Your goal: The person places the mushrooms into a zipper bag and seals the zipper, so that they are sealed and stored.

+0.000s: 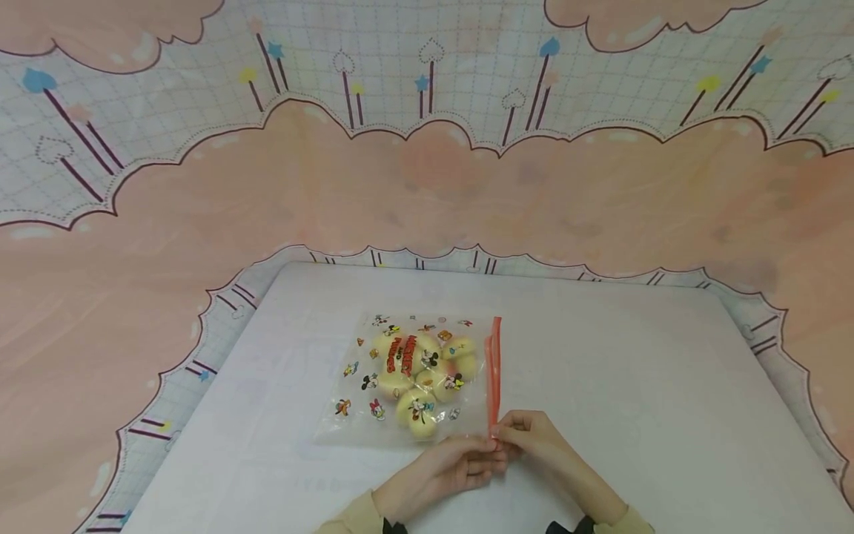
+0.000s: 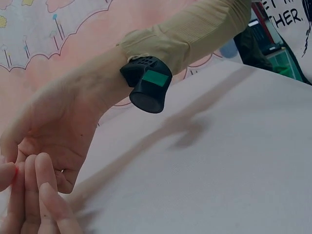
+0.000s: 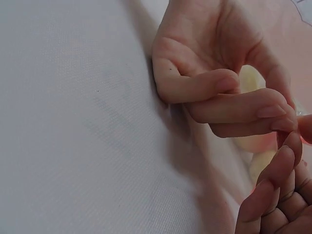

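A clear zip bag (image 1: 340,423) printed with cartoon characters lies flat on the table, its red zip strip (image 1: 495,371) along the right side. Several round pale-yellow things (image 1: 394,386), some with a pink blush, show through the plastic. At the strip's near end, my left hand (image 1: 454,467) pinches the bag's corner between thumb and fingers. My right hand (image 1: 537,437) pinches the red strip just beside it, fingertips close against the left ones. The right wrist view shows the left hand (image 3: 209,73) with its other fingers bent; the pinched corner is mostly hidden there.
The white table (image 1: 634,371) extends around the bag on all sides. Behind it hangs a pink and white patterned cloth (image 1: 427,185). A black wrist camera (image 2: 148,87) sits on the right wrist. Dark and green things (image 2: 282,61) show beyond the table edge.
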`<state>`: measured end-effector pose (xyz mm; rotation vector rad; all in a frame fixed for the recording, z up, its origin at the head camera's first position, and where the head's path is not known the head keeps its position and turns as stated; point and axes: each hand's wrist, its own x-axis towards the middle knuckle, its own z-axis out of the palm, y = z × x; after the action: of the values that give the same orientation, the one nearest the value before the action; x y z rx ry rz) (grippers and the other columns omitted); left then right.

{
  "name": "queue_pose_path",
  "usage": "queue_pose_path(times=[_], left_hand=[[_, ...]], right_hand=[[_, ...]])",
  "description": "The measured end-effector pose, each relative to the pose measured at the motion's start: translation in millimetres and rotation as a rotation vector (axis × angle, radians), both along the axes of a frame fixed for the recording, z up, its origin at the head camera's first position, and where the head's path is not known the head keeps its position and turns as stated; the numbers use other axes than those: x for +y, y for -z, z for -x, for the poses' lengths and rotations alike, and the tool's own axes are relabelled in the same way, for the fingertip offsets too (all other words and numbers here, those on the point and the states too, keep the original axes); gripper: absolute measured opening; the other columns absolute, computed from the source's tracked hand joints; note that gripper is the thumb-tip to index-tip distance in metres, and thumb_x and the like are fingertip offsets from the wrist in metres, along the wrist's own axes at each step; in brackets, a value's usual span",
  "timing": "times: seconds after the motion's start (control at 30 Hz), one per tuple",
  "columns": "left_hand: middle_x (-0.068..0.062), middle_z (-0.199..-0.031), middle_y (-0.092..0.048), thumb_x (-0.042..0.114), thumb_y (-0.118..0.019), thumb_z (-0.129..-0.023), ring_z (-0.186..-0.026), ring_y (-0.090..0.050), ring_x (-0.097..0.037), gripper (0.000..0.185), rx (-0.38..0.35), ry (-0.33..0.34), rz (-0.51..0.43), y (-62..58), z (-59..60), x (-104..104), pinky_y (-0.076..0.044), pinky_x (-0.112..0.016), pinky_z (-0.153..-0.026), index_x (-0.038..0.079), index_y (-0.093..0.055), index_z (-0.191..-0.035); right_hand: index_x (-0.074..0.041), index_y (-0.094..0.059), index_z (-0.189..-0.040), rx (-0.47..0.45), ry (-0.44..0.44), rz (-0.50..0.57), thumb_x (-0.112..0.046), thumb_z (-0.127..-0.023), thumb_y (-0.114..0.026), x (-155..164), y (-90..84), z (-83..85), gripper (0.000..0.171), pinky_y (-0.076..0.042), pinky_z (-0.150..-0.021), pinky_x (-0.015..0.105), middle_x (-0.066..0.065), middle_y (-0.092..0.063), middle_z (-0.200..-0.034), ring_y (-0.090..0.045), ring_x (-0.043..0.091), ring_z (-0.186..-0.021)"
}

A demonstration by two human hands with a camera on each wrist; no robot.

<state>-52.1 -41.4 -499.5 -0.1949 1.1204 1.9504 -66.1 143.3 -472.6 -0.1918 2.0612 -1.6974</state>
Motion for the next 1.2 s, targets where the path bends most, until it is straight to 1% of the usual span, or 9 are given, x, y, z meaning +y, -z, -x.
queue_pose_path(times=[0.2, 0.33, 0.57, 0.8, 0.87, 1.03, 1.1, 1.2], left_hand=[[0.005, -0.083, -0.073, 0.016, -0.059, -0.092, -0.079, -0.07, -0.006, 0.012, 0.012, 0.013, -0.017, -1.7, -1.9, -1.7, -0.052, -0.016, -0.072, 0.016, -0.07, -0.089], [0.005, -0.082, -0.073, 0.015, -0.058, -0.092, -0.078, -0.07, -0.006, 0.013, 0.018, 0.009, -0.012, -2.1, -2.8, -2.0, -0.051, -0.016, -0.071, 0.016, -0.07, -0.088], [0.005, -0.081, -0.073, 0.015, -0.058, -0.092, -0.078, -0.07, -0.006, 0.013, 0.016, 0.001, -0.018, -0.5, -3.2, -2.1, -0.051, -0.016, -0.069, 0.015, -0.071, -0.089], [0.005, -0.081, -0.073, 0.014, -0.057, -0.092, -0.078, -0.07, -0.006, 0.014, 0.016, 0.001, -0.019, 0.9, -3.9, -2.4, -0.05, -0.016, -0.069, 0.014, -0.071, -0.092], [0.005, -0.081, -0.073, 0.014, -0.057, -0.092, -0.078, -0.07, -0.006, 0.014, 0.013, 0.002, -0.023, 0.7, -3.8, -2.7, -0.05, -0.016, -0.069, 0.014, -0.07, -0.091], [0.004, -0.082, -0.073, 0.014, -0.057, -0.092, -0.08, -0.07, -0.006, 0.014, 0.001, -0.007, -0.023, 0.1, -4.0, -3.6, -0.051, -0.017, -0.07, 0.014, -0.071, -0.091], [0.004, -0.082, -0.073, 0.013, -0.056, -0.093, -0.08, -0.07, -0.006, 0.014, -0.002, -0.011, -0.025, 0.1, -4.1, -3.8, -0.051, -0.016, -0.07, 0.013, -0.071, -0.091], [0.005, -0.082, -0.073, 0.013, -0.056, -0.093, -0.08, -0.069, -0.006, 0.015, -0.001, -0.008, -0.03, 0.3, -4.0, -4.2, -0.051, -0.016, -0.069, 0.014, -0.07, -0.091]], right_hand=[[0.015, -0.061, -0.092, -0.047, 0.021, -0.028, -0.015, -0.089, -0.061, -2.4, -0.1, -1.0, 0.031, -0.046, -0.057, 0.018, -0.013, -0.06, -0.062, -0.054, 0.001, -0.06], [0.014, -0.061, -0.09, -0.042, 0.017, -0.038, -0.015, -0.089, -0.061, -3.6, -0.3, -0.9, 0.029, -0.045, -0.057, 0.018, -0.013, -0.058, -0.061, -0.053, 0.002, -0.059], [0.013, -0.06, -0.088, -0.068, 0.023, -0.031, -0.015, -0.088, -0.061, -3.3, -0.5, -0.3, 0.028, -0.042, -0.056, 0.017, -0.012, -0.054, -0.06, -0.049, 0.002, -0.059], [0.007, -0.061, -0.082, -0.068, 0.018, -0.001, -0.015, -0.088, -0.061, -3.3, -1.1, -3.1, 0.023, -0.043, -0.057, 0.018, -0.011, -0.054, -0.06, -0.051, 0.001, -0.059], [0.007, -0.061, -0.082, -0.059, 0.019, 0.004, -0.014, -0.087, -0.061, -3.4, -1.2, -3.6, 0.022, -0.043, -0.057, 0.018, -0.011, -0.055, -0.06, -0.051, 0.001, -0.059], [0.004, -0.063, -0.081, -0.054, 0.031, -0.008, -0.013, -0.087, -0.062, -4.4, -1.7, -2.0, 0.019, -0.042, -0.057, 0.017, -0.013, -0.055, -0.059, -0.049, 0.0, -0.058], [0.006, -0.063, -0.081, -0.055, 0.035, -0.014, -0.014, -0.087, -0.062, -4.8, -2.0, -1.2, 0.02, -0.041, -0.056, 0.017, -0.013, -0.054, -0.059, -0.048, 0.0, -0.058], [0.012, -0.061, -0.084, -0.051, 0.033, -0.019, -0.013, -0.087, -0.062, -5.1, -2.3, -0.3, 0.025, -0.04, -0.056, 0.017, -0.012, -0.053, -0.059, -0.047, 0.0, -0.058]])
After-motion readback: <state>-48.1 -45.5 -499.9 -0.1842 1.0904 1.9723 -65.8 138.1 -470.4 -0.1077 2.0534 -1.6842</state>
